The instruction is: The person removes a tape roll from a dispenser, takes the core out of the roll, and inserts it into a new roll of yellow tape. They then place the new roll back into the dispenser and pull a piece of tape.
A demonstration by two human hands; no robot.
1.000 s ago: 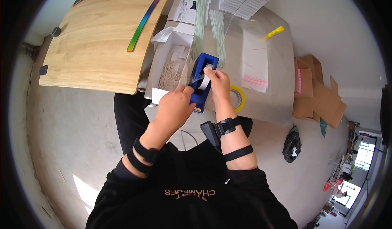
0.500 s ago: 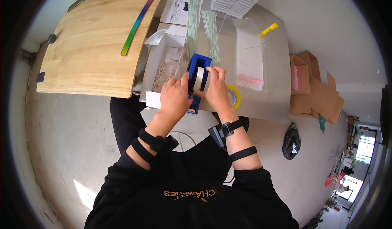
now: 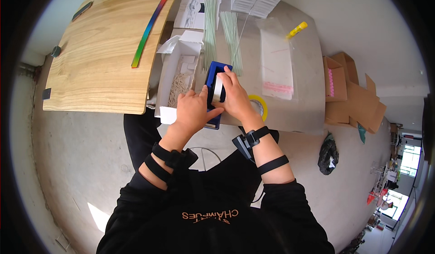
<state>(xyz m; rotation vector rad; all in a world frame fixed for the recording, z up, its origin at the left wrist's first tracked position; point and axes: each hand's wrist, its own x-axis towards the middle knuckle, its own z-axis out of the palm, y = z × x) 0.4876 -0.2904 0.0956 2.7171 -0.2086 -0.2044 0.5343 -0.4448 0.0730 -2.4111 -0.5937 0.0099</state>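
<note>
A blue tape dispenser (image 3: 222,66) stands at the table's near edge, with a roll of white tape (image 3: 218,89) in its middle. My left hand (image 3: 192,112) is closed against the dispenser's left side, its index finger on the edge and its thumb across the near end. Around the roll, my right hand (image 3: 236,99) has its fingers at the far side and its thumb at the near side. Part of the dispenser is hidden under both hands. Just right of my right hand lies a yellow roll of tape (image 3: 264,108).
Left of the dispenser, a white box (image 3: 168,84) holds beige strands. Pale green sticks (image 3: 232,39) lie beyond it. Clear bags (image 3: 277,59) and a yellow glue tube (image 3: 297,29) are to the right. A wooden board (image 3: 97,55) adjoins on the left; cardboard boxes (image 3: 355,102) stand right.
My right fingers have come down from the dispenser's outer edge onto the white roll. My left thumb has stretched out across the near end. The view has shifted slightly.
</note>
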